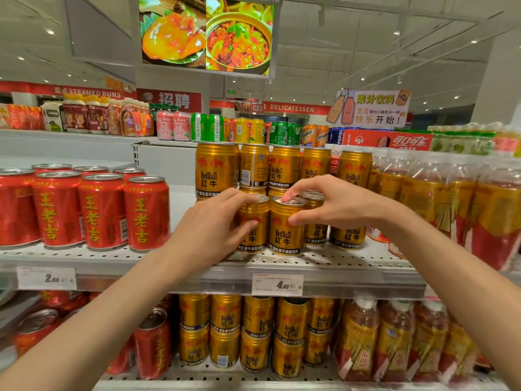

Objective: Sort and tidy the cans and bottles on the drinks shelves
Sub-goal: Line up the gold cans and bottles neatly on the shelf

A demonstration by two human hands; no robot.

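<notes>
2 upright gold cans at shelf (324, 263) front: left can (253, 221) gripped by left hand (214, 221); right can (287, 230) pinched by right hand (324, 201), fingers (287, 197) on lid.

Two bare forearms, left grip (214, 221) and right grip (329, 201) ungloved, sleeveless.

Glossy gold metal on the Red Bull cans (286, 230), with ribbed walls and bright silver lids. Shiny red lacquered metal on the herbal tea cans (146, 215), also topped with smooth silver lids. Matt white painted metal, perforated with small holes, on the shelf (352, 259). Thin clear plastic, wrinkled and reflective, around the bottle packs (439, 198). Matt white paper on the price tag (277, 284). Printed card, smooth and matt, on the juice sign (372, 107).
</notes>
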